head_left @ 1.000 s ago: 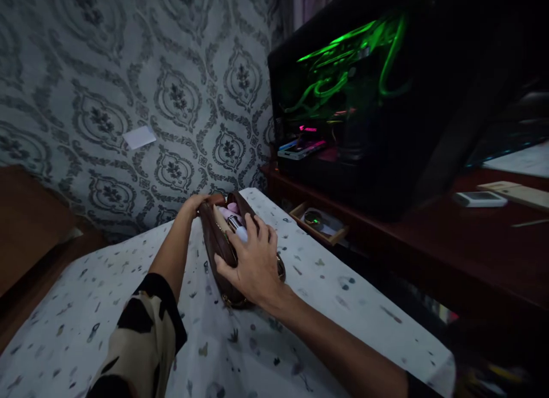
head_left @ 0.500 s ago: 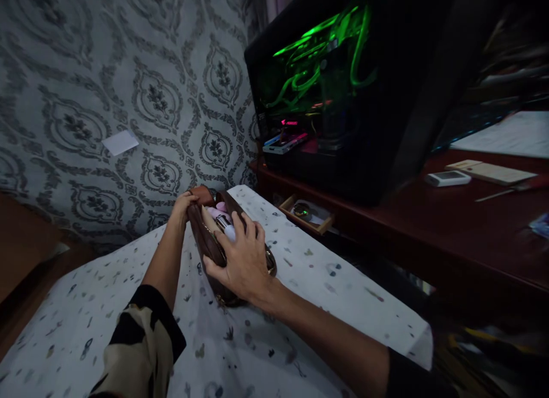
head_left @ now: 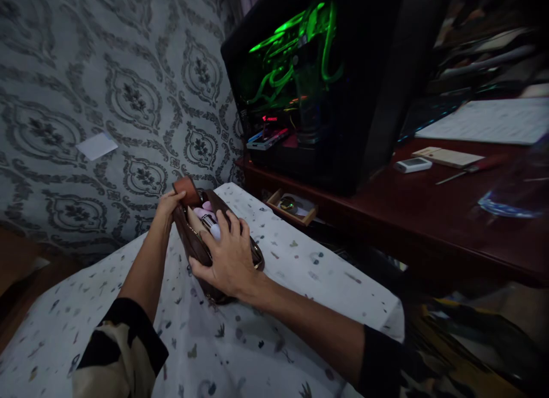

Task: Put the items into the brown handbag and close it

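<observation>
A brown leather pouch [head_left: 194, 246] lies open on a white patterned cloth [head_left: 300, 272], with pink and silver items [head_left: 205, 215] showing inside. My left hand [head_left: 168, 202] grips the pouch's far end. My right hand [head_left: 227, 258] lies over the near half of the pouch, thumb on one side and fingers curled over the opening, touching the items inside.
A dark wooden desk [head_left: 429, 226] stands to the right with a green-lit computer case [head_left: 300, 78], a small white device [head_left: 412, 165], papers [head_left: 484, 120] and a small tray [head_left: 291, 206] at its edge. A patterned wall [head_left: 107, 89] is behind.
Both hands keep the same hold on the pouch. The view has swung to the right, so the pouch and hands sit further left in the frame.
</observation>
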Motion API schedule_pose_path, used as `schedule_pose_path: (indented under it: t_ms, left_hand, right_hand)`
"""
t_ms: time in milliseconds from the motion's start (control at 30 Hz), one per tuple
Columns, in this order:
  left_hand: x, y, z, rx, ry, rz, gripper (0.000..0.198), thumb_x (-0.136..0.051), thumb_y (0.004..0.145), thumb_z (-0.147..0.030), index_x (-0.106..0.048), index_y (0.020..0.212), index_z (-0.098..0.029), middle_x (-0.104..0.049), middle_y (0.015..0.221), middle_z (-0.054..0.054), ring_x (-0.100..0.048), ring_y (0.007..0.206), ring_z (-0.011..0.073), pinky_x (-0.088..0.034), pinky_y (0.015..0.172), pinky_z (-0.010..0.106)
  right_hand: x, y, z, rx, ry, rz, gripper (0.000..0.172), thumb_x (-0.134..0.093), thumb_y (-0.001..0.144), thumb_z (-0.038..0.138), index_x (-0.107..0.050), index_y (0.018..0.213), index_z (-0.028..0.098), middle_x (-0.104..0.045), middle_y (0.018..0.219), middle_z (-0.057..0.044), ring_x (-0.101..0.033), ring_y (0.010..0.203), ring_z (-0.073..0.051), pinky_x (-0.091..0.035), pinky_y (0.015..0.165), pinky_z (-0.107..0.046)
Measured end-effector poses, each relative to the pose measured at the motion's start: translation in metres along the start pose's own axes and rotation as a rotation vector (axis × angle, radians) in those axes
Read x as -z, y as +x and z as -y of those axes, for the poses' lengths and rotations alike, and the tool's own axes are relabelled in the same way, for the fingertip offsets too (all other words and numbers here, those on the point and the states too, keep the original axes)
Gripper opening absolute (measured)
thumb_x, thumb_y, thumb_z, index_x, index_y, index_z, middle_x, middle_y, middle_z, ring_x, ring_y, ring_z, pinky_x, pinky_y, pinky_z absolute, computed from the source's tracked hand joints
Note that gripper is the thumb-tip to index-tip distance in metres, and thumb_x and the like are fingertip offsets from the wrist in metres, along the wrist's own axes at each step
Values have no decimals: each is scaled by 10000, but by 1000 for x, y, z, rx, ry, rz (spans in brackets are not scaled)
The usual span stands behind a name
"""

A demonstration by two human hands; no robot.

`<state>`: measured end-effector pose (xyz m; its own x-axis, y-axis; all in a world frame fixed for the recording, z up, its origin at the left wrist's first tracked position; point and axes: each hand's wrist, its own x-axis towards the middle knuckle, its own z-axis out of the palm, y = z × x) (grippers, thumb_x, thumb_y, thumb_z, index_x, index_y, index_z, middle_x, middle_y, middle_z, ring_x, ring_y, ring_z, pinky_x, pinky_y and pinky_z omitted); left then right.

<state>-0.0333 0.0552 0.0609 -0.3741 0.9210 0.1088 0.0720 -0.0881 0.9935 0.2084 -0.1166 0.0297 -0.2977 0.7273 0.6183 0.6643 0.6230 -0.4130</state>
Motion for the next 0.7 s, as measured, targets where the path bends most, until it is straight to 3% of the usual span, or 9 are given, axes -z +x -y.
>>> schedule_pose_path:
  t_ms: [67, 167, 300, 433, 700]
  left_hand:
    - [0, -4, -2, -79, -24, -23, 368, -851, 626, -195, -718, 969, -184, -773, 856, -2, -739, 867, 206, -594, 851, 319]
    - [-1, -6, -5, -134, -30, -31, 404, -834, 620, -247, -709, 1002, -202, -781, 918, 8, -739, 897, 203, -597, 860, 317]
    - [-7, -7, -11, -155, 16, 19, 438, -871, 581, -343, -723, 943, -147, -780, 897, 72, -739, 894, 258, -607, 840, 366]
    - [-12, -14, -17, -243, 80, 61, 538, -897, 499, -408, -737, 940, -146, -783, 937, 69, -726, 936, 274, -586, 876, 363]
    - [-13, -41, -24, -445, 274, 48, 483, -721, 630, -442, -712, 998, -129, -765, 1051, 85, -696, 1011, 261, -537, 976, 372]
  right_hand:
    - [0, 0, 0, 0, 1, 3, 605, -598, 866, 602, -650, 1336, 225, -410, 1544, -196, -306, 1413, -417, -216, 1139, -582]
    - [1, 0, 1, -3, -3, -2, 643, -587, 876, 593, -599, 1400, 220, -406, 1546, -206, -307, 1415, -418, -220, 1140, -586]
    - [2, 0, 2, -4, 0, 12, 619, -585, 883, 587, -615, 1382, 222, -405, 1547, -208, -301, 1420, -428, -217, 1138, -597]
    - [2, 0, 2, -5, 3, 23, 579, -589, 885, 572, -646, 1341, 219, -396, 1553, -213, -299, 1421, -432, -220, 1133, -598]
    - [-1, -1, 1, 2, 9, -2, 598, -610, 876, 574, -632, 1361, 225, -401, 1551, -193, -297, 1419, -425, -217, 1141, -604]
